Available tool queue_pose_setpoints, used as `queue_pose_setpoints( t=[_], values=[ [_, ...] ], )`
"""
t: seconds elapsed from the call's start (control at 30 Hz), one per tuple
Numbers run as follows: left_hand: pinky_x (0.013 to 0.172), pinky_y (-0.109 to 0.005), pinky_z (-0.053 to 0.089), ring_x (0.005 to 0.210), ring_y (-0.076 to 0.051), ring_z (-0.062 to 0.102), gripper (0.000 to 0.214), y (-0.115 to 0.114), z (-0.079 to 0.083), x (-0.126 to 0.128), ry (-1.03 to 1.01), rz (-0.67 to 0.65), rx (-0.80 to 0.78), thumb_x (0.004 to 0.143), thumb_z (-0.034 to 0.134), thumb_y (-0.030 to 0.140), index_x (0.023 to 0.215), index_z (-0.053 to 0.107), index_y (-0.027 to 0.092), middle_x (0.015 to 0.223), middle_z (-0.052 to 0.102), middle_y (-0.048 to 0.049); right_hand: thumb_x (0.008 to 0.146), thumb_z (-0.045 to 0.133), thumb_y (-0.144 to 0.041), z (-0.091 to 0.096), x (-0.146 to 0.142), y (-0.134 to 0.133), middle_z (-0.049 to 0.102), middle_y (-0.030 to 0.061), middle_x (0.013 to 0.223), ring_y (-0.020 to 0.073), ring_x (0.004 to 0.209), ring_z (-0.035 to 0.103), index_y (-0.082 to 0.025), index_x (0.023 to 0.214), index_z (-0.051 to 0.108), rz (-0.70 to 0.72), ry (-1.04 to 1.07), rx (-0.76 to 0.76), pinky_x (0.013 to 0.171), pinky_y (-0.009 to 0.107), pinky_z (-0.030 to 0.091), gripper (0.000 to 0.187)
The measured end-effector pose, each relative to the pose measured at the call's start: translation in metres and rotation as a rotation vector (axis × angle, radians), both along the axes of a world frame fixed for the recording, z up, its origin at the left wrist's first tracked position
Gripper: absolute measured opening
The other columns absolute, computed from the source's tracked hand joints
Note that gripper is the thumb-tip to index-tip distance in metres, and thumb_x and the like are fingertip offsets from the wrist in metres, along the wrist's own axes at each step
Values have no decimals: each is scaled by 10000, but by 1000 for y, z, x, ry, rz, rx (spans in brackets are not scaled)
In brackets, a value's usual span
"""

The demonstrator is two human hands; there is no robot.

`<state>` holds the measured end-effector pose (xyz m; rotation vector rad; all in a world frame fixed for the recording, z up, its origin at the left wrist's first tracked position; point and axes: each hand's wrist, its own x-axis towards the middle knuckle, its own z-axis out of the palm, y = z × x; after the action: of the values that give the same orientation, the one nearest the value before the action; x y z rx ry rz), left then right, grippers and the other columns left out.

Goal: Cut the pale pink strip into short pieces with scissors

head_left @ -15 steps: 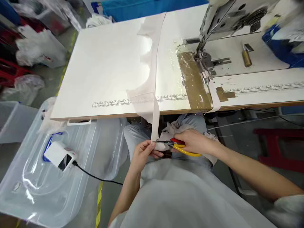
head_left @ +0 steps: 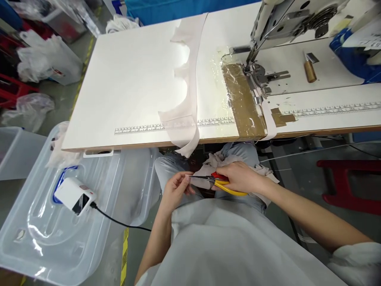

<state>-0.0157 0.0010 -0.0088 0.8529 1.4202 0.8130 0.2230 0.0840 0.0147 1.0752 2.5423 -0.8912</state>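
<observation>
My right hand (head_left: 236, 176) grips a pair of scissors (head_left: 228, 189) with red and yellow handles, the blades pointing left and nearly closed. At their tips, my left hand (head_left: 176, 190) is pinched, with a small pale bit of fabric just showing at the fingertips; most of it is hidden. Above the hands, the loose end of a pale pink fabric piece (head_left: 190, 89) curls over the table's front edge, apart from both hands. That piece lies flat on the table, with a scalloped left side. More pale fabric (head_left: 226, 159) is bunched on my lap under the scissors.
A sewing machine (head_left: 257, 75) stands on the white table (head_left: 133, 79), a pale strip (head_left: 269, 121) hanging from its foot. A wooden-handled tool (head_left: 310, 72) lies on its bed. At left, a clear plastic bin (head_left: 98, 222) carries a white device (head_left: 74, 195) with a black cable.
The fabric strip's end has come free of my left hand and sprung up toward the table edge. Both hands and the scissors have shifted slightly left.
</observation>
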Motion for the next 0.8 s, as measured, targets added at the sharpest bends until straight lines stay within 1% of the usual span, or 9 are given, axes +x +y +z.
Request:
queue_pose_setpoints(
  t=[0.13,0.23,0.3,0.37,0.43,0.53,0.6,0.67,0.8],
  values=[
    [650,-285,504,894,-193,618,452,20,-2,-9,536,159,412,906,616,507,1235,612,196,1196,618,-137,896,535,-598,-11,18,-13,459,-3,588,153,537,410,-205,672,347,-120,163,-35,535,273,212,490],
    [828,-345,503,1068,-236,570,312,39,3,-1,637,100,630,932,600,463,1115,666,219,1155,617,-113,899,484,-636,-13,28,-22,431,-13,595,144,531,368,-209,683,333,-228,310,-73,537,265,238,502],
    [825,-332,488,961,-216,591,272,47,3,5,563,75,664,943,587,469,942,674,212,981,649,-74,898,495,-654,-12,34,-24,427,-19,605,138,539,349,-209,688,339,-292,365,-94,537,258,260,516],
    [715,-295,480,756,-180,590,319,48,-4,5,443,102,555,955,549,492,858,639,202,796,627,-33,891,520,-659,-10,41,-25,427,-24,610,135,550,336,-209,698,359,-353,384,-98,535,250,277,516],
    [621,-279,463,622,-166,573,324,40,-20,-5,419,175,294,971,487,483,883,608,196,699,601,-9,887,533,-668,-8,50,-25,441,-23,618,136,561,341,-208,717,390,-405,382,-99,538,246,291,511],
    [603,-301,457,552,-193,568,170,18,-50,-29,583,267,-64,929,508,331,896,581,180,584,560,4,879,540,-704,-9,63,-24,459,-18,628,137,571,361,-204,716,405,-450,378,-137,544,244,301,543],
    [613,-317,454,542,-211,562,115,0,-60,-40,693,293,-146,857,563,231,948,589,166,536,525,21,869,551,-728,-13,68,-24,454,-18,630,137,576,362,-202,709,414,-470,385,-159,546,244,301,566],
    [621,-328,479,551,-213,577,204,-16,-57,-38,613,271,-131,858,572,256,1037,600,160,556,541,21,855,570,-741,-18,67,-25,434,-22,626,137,581,357,-200,706,422,-483,393,-178,549,244,296,581],
    [706,-344,565,854,-240,691,442,-26,-19,-4,-90,12,-12,946,512,508,1217,611,174,961,709,-103,845,588,-749,-24,54,-29,430,-19,646,138,597,367,-195,702,413,-467,444,-314,549,242,285,598]
  ],
)
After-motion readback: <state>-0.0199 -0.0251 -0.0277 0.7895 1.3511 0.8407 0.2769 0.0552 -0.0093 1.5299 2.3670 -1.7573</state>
